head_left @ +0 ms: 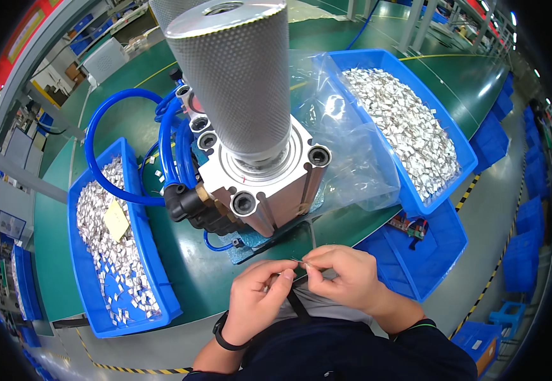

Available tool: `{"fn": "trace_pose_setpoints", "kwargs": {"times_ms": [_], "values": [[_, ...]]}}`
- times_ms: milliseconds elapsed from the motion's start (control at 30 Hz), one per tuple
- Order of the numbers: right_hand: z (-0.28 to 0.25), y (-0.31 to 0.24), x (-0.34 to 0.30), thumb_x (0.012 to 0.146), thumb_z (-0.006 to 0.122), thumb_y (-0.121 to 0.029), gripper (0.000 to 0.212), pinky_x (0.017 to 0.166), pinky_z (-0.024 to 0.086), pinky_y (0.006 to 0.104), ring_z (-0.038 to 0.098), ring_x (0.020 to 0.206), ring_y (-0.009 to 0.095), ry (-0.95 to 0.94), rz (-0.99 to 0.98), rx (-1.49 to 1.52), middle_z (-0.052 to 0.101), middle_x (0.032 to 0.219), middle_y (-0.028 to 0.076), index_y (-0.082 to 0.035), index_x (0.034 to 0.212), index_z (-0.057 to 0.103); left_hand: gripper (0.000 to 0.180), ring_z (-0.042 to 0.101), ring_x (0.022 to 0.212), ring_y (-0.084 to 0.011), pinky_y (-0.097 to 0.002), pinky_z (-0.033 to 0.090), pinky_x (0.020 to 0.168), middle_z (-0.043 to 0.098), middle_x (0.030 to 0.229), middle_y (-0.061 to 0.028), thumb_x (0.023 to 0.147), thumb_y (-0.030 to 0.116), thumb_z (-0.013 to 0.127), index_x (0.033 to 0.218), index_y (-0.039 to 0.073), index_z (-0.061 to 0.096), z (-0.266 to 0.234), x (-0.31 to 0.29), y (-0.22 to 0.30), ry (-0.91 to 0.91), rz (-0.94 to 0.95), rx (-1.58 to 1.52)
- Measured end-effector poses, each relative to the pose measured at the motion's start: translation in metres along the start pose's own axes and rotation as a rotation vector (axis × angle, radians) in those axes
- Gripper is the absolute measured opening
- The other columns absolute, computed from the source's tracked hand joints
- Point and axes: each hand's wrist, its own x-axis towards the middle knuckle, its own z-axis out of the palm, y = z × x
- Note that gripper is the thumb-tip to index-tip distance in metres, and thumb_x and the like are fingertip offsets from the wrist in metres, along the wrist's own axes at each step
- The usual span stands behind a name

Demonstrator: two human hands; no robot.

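My left hand (262,293), with a dark band on its wrist, is closed in a pinch near the table's front edge. Opposite it, my right hand (346,276) pinches too, and the fingertips almost meet. A thin wire-like piece (297,260) runs between them; its body is hidden by my fingers. Just beyond my hands stands a pneumatic press (260,181) with a square metal block and a tall knurled cylinder. To the left a blue bin (162,282) holds many small white pieces and a yellow paper note (116,221). Another blue bin (469,152) at right is heaped with similar white pieces with thin leads.
Blue air hoses (92,136) loop left of the press. Clear plastic sheeting (352,159) lies between press and right bin. A lower blue bin (438,254) with some parts sits below the table's right edge. The green table (203,289) curves around; more blue bins (522,254) line the floor.
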Motion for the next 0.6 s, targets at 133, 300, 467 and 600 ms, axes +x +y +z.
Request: {"fn": "trace_pose_setpoints", "kwargs": {"times_ms": [133,300,467,600], "values": [[0.001,0.003,0.004,0.068,0.072,0.0,0.018,0.063,0.054,0.0298,0.065,0.072,0.025,0.053,-0.307,-0.347,0.064,0.086,0.012,0.0,0.083,0.062,0.019,0.057,0.073,-0.006,-0.0185,0.045,0.065,0.063,0.087,-0.0034,0.09,0.009,0.061,0.103,-0.004,0.064,0.009,0.002,-0.001,-0.016,-0.164,-0.392],[-0.003,0.002,0.007,0.067,0.073,0.0,0.02,0.068,0.054,0.0312,0.064,0.077,0.027,0.036,-0.382,-0.345,0.062,0.092,0.014,0.0,0.084,0.063,0.015,0.047,0.063,-0.0044,-0.0187,0.035,0.055,0.059,0.08,-0.0019,0.091,0.007,0.058,0.099,-0.005,0.062,0.017,0.009,-0.007,-0.015,-0.203,-0.551],[-0.01,-0.008,0.007,0.073,0.072,0.0,0.018,0.069,0.052,0.0282,0.064,0.077,0.02,-0.005,-0.153,-0.088,0.063,0.092,0.012,0.001,0.09,0.064,0.012,0.038,0.053,-0.0043,-0.0208,0.027,0.047,0.055,0.073,-0.0023,0.091,0.007,0.057,0.093,-0.005,0.061,0.018,0.011,-0.009,0.022,-0.19,-0.625],[-0.012,-0.004,0.0,0.08,0.071,-0.005,0.021,0.066,0.05,0.0219,0.061,0.076,0.008,-0.054,0.499,0.571,0.063,0.089,0.008,0.005,0.095,0.061,0.011,0.039,0.054,-0.0049,-0.0207,0.029,0.047,0.056,0.075,-0.0036,0.091,0.005,0.057,0.093,-0.005,0.06,0.019,0.013,-0.009,0.002,-0.164,-0.598]]}}
